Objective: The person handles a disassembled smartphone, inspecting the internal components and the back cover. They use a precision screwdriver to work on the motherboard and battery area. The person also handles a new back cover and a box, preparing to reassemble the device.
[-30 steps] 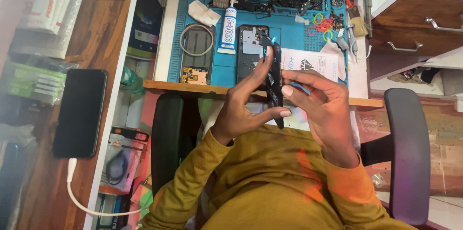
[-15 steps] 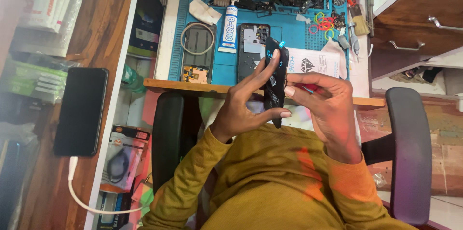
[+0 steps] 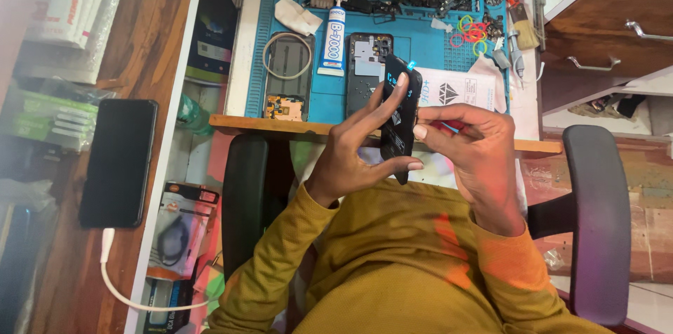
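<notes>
A big blue rubber work mat [image 3: 427,46] lies on the white desk [image 3: 245,46]. On the mat sits an opened grey phone back [image 3: 364,71] beside a white glue tube [image 3: 332,39]. Above the desk edge, both hands hold a thin black phone screen [image 3: 399,120] on its edge. The left hand [image 3: 350,155] pinches it with its fingers. The right hand [image 3: 477,145] curls round its other side.

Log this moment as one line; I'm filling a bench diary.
left hand: holds black phone | right hand: grips same phone | behind: blue work mat, glue tube, opened phone
</notes>
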